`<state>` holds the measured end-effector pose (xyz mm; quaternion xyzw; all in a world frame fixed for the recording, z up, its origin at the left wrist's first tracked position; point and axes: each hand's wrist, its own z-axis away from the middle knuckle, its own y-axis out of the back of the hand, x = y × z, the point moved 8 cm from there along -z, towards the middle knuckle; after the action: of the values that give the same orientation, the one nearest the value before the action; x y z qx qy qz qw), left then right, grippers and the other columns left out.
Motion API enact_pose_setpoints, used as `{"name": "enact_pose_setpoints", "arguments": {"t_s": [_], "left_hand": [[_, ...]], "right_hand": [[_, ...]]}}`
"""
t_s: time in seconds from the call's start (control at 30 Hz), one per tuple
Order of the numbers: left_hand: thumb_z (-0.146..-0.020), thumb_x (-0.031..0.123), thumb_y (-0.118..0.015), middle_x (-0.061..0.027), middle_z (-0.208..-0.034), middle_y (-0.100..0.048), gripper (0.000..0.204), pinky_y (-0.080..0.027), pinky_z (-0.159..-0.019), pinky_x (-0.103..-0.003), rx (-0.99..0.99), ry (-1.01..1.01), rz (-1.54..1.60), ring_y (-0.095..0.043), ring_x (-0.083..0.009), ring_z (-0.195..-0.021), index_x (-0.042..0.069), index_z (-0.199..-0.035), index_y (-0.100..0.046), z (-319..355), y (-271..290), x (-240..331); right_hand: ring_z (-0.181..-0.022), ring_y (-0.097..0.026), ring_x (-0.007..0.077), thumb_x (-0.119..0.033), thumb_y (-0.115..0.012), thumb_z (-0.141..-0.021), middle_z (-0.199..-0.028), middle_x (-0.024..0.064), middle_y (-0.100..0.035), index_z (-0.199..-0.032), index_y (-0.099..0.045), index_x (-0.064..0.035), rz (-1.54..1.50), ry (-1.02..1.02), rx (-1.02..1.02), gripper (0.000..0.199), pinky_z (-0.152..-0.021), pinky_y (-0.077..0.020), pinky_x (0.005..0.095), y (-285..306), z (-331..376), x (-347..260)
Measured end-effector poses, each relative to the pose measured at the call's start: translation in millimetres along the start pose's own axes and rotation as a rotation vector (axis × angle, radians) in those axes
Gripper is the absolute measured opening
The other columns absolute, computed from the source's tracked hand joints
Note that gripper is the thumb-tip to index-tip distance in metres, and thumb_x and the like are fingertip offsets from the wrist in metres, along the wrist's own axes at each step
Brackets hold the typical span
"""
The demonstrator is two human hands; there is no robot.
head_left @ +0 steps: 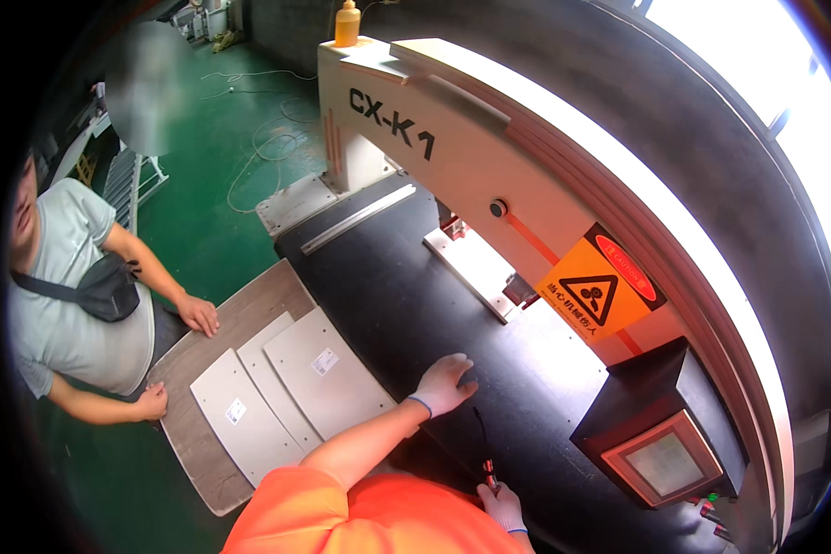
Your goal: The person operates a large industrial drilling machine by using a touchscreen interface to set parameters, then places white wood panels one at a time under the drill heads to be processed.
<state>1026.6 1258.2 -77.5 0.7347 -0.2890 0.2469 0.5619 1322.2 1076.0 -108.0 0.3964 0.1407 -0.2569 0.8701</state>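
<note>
Grey sheets at 8 o'clock, black machine bed centre, orange warning sign at 3 o'clock.
Three grey sheets (286,392) with small white labels (324,361) lie on a board over green floor (203,212). Left hand (443,383) flat, fingers spread, on black bed (406,295). Right hand (501,503) pinches a small red-tipped tool (489,473). Orange diamond sign (593,297), grey screen (665,462) beyond.

The left hand (443,383) rests flat on the machine bed (388,286), near its front edge. The right hand (503,506) sits nearer the person, at the bed's front corner, pinching a small tool (489,473). Three flat panels (286,388) lie overlapping on a board (203,462) left of the bed. A co-worker's hands (198,314) touch the board's far-left edge. A control box (660,434) stands right of the bed.
</note>
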Motion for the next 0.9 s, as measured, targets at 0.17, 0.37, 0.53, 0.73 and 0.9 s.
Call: {"name": "enact_pose_setpoints", "arguments": {"t_s": [0.17, 0.37, 0.53, 0.73, 0.9], "left_hand": [[-0.091, 0.030, -0.074, -0.0165, -0.132, -0.068, 0.039, -0.052, -0.106, -0.047, 0.179, 0.210, 0.035, -0.064, -0.0371, -0.122, 0.004, -0.120, -0.072, 189, 61, 30], [-0.096, 0.031, -0.070, -0.0167, -0.121, -0.073, 0.037, -0.054, -0.103, -0.044, 0.042, 0.502, -0.009, -0.068, -0.0365, -0.116, 0.003, -0.120, -0.074, 351, 49, 44], [-0.100, 0.044, -0.059, -0.0195, -0.139, -0.067, 0.054, -0.049, -0.111, -0.042, -0.261, 0.662, 0.148, -0.062, -0.0358, -0.130, 0.003, -0.134, -0.069, 395, -7, 87], [-0.101, 0.046, -0.057, -0.0205, -0.142, -0.064, 0.059, -0.048, -0.111, -0.044, -0.389, 0.559, 0.101, -0.059, -0.0380, -0.133, 0.003, -0.140, -0.064, 394, -6, 93], [-0.101, 0.049, -0.057, -0.0193, -0.142, -0.064, 0.061, -0.049, -0.109, -0.044, -0.536, 0.573, 0.066, -0.062, -0.0365, -0.129, 0.004, -0.141, -0.064, 417, 11, 91]], "right_hand": [[-0.089, -0.074, 0.0347, -0.047, -0.063, -0.095, -0.084, 0.0158, -0.075, -0.090, -0.068, -0.0009, 0.035, 0.128, 0.080, 0.046, -0.084, -0.0540, 0.0436, 26, 1, 1], [-0.048, -0.059, 0.0178, -0.035, -0.065, -0.099, -0.071, 0.0102, -0.070, -0.092, -0.064, -0.0039, -0.446, 0.206, -0.029, 0.032, -0.048, -0.0464, 0.0334, 24, -34, 57], [-0.040, -0.051, 0.0144, -0.033, -0.065, -0.101, -0.068, 0.0103, -0.067, -0.097, -0.061, -0.0049, -0.619, 0.167, -0.132, 0.029, -0.037, -0.0391, 0.0306, 31, -33, 54], [-0.041, -0.051, 0.0141, -0.033, -0.065, -0.101, -0.066, 0.0080, -0.065, -0.092, -0.061, -0.0053, -0.608, 0.227, -0.052, 0.030, -0.038, -0.0382, 0.0311, 28, -20, 56], [-0.047, -0.053, 0.0120, -0.033, -0.065, -0.101, -0.066, 0.0046, -0.062, -0.089, -0.059, -0.0054, -0.540, 0.362, 0.246, 0.031, -0.044, -0.0392, 0.0309, 18, -20, 67]]}}
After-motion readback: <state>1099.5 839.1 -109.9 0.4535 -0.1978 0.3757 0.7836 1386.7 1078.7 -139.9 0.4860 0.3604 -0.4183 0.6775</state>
